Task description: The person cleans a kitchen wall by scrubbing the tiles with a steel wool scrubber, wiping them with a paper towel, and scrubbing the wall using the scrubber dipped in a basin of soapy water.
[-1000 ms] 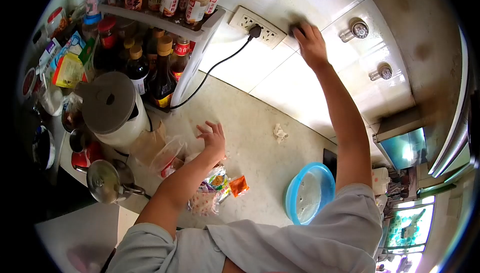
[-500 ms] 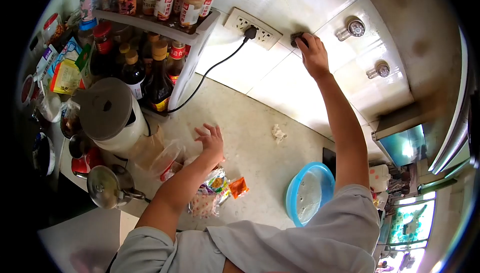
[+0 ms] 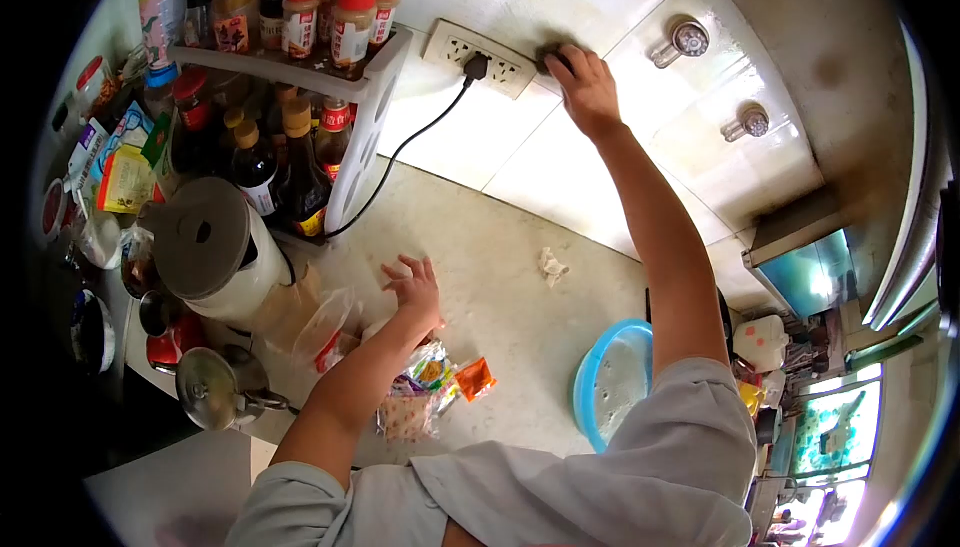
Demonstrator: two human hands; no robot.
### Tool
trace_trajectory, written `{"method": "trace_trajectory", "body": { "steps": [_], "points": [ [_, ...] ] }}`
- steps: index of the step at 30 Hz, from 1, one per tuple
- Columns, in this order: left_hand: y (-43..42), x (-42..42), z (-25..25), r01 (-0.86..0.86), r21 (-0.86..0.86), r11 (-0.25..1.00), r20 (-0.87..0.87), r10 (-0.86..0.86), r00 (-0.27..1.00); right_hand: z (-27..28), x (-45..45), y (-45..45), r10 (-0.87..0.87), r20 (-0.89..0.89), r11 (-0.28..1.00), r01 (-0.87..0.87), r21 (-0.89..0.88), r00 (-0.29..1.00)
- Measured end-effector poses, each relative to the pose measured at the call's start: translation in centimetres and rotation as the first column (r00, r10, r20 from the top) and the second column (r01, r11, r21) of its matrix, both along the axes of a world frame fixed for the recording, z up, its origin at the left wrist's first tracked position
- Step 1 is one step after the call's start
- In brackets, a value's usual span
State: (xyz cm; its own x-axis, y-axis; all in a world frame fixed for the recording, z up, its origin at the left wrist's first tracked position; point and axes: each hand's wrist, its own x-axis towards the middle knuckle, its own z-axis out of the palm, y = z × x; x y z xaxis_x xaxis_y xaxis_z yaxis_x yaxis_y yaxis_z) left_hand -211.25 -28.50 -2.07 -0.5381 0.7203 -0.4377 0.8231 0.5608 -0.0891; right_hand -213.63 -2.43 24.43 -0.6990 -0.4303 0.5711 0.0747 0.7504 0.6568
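My right hand (image 3: 590,92) is closed on a dark scrubber (image 3: 550,55), probably a scouring pad, pressed against the white wall tiles (image 3: 545,152). The scrubber sits just off the upper right end of a wall socket panel (image 3: 482,57), where a black plug (image 3: 476,68) is inserted. Over the counter (image 3: 480,247) my left hand (image 3: 413,289) hangs with fingers spread, holding nothing. Close beneath it lie small food packets (image 3: 430,367) and an orange packet (image 3: 475,379). A crumpled whitish scrap (image 3: 552,266) rests on the counter nearer the wall.
A blue basin (image 3: 583,387) of sudsy water stands at the right, partly behind my right arm. On the left are a spice rack (image 3: 375,82) with bottles, a white kettle (image 3: 215,247) and a metal pot (image 3: 212,387). Two knobbed fittings (image 3: 690,39) project from the wall.
My right hand has moved the scrubber up and left along the tiles, closer to the socket panel. The view has shifted slightly. My left hand stays nearly where it was.
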Motion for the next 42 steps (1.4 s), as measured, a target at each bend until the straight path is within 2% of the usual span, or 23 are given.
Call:
{"method": "trace_trajectory", "body": {
  "steps": [2, 3, 4, 5, 6, 7, 9, 12, 13, 15, 19, 22, 25, 26, 27, 29, 32, 35, 37, 39, 40, 41, 42],
  "points": [
    [-0.2, 0.1, 0.0, 0.0, -0.003, 1.0, 0.006, 0.0, 1.0, 0.7, 0.6, 0.1, -0.112, 0.086, 0.982, 0.124, -0.145, 0.99],
    [-0.2, 0.1, 0.0, 0.0, -0.005, 1.0, 0.005, 0.0, 1.0, 2.5, -0.9, 0.5, -0.105, -0.078, 0.981, 0.091, -0.172, 0.991],
    [-0.1, 0.0, -0.2, 0.001, -0.002, 1.0, -0.001, -0.001, 1.0, 5.7, -2.3, -0.9, -0.083, -0.192, 0.995, 0.091, 0.036, 0.978],
    [-0.2, 0.1, -0.4, 0.004, -0.006, 1.0, -0.008, -0.004, 1.0, 8.2, -4.7, -0.3, 0.045, -0.336, 0.999, -0.033, 0.042, 0.941],
    [-0.3, 0.2, -0.4, 0.006, -0.016, 1.0, -0.011, -0.007, 1.0, 10.4, -5.4, -2.8, 0.125, -0.329, 0.991, -0.105, 0.079, 0.936],
    [-0.2, 0.1, -0.3, 0.005, -0.023, 1.0, -0.011, -0.006, 1.0, 10.8, -5.5, -4.0, 0.053, -0.349, 0.998, -0.057, -0.001, 0.935],
    [0.1, 0.2, 0.0, 0.012, -0.021, 1.0, -0.008, -0.012, 1.0, 8.0, -5.6, -1.1, 0.008, -0.322, 0.999, -0.018, -0.029, 0.947],
    [-0.2, 0.1, 0.3, 0.0, -0.022, 1.0, -0.001, 0.0, 1.0, 0.6, -1.4, 0.0, 0.053, -0.113, 0.998, -0.047, 0.052, 0.992],
    [-0.4, 0.1, 0.3, 0.003, -0.005, 1.0, 0.007, -0.003, 1.0, -0.4, 0.2, -0.6, -0.117, 0.04, 0.993, 0.118, -0.024, 0.992],
    [-0.4, -0.1, 0.3, 0.005, 0.012, 1.0, 0.007, -0.005, 1.0, 0.4, -0.1, 0.4, -0.009, 0.02, 0.997, 0.008, 0.074, 1.0],
    [-0.1, 0.1, 0.0, -0.001, 0.0, 1.0, 0.01, 0.001, 1.0, 10.8, -1.5, -0.4, 0.017, -0.313, 0.998, -0.037, -0.057, 0.95],
    [-0.1, 0.1, 0.6, 0.003, -0.02, 1.0, 0.004, -0.003, 1.0, 10.1, -1.1, 0.6, -0.047, -0.367, 0.999, 0.047, -0.008, 0.929],
    [-0.1, 0.1, 1.1, 0.001, -0.032, 0.999, 0.01, -0.001, 1.0, 2.6, 1.1, 2.6, -0.014, -0.187, 0.999, 0.024, 0.049, 0.982],
    [-0.2, 0.1, 1.1, 0.001, -0.036, 0.999, 0.015, -0.001, 1.0, 2.2, 2.8, 0.6, -0.123, -0.051, 0.978, 0.13, 0.163, 0.991],
    [-0.2, 0.1, 1.2, 0.007, -0.033, 0.999, 0.009, -0.007, 1.0, 2.5, 3.2, 0.8, -0.153, -0.036, 0.972, 0.157, 0.176, 0.988],
    [-0.2, 0.1, 1.2, 0.008, -0.041, 0.999, 0.026, -0.007, 1.0, 5.1, 3.1, 2.2, -0.129, -0.209, 0.954, 0.179, 0.241, 0.969],
    [-0.1, 0.2, 1.4, -0.001, -0.048, 0.999, 0.025, 0.002, 1.0, 12.4, 2.7, 0.7, -0.169, -0.426, 0.956, 0.253, 0.147, 0.889],
    [0.1, 0.2, 1.2, 0.007, -0.07, 0.997, 0.011, -0.006, 1.0, 11.5, 2.0, 1.1, -0.169, -0.545, 0.961, 0.26, 0.094, 0.821],
    [0.0, 0.2, 1.4, 0.011, -0.069, 0.998, 0.013, -0.011, 1.0, 7.0, 2.4, 1.5, -0.254, -0.405, 0.931, 0.336, 0.145, 0.878],
    [0.0, 0.0, 1.5, 0.009, -0.062, 0.998, 0.01, -0.009, 1.0, 6.3, 2.9, 0.6, -0.191, -0.224, 0.947, 0.239, 0.213, 0.956],
    [0.0, 0.0, 1.0, 0.008, -0.039, 0.999, 0.003, -0.008, 1.0, 7.6, 3.0, 1.1, -0.105, -0.318, 0.938, 0.2, 0.284, 0.942],
    [-0.2, 0.1, 0.7, 0.009, -0.02, 1.0, 0.002, -0.009, 1.0, 9.3, 3.1, 2.2, -0.257, -0.36, 0.924, 0.337, 0.18, 0.897],
    [-0.2, 0.1, 0.6, 0.013, -0.024, 1.0, 0.002, -0.013, 1.0, 11.6, 3.1, 2.5, -0.241, -0.476, 0.932, 0.338, 0.129, 0.846]
  ]
}}
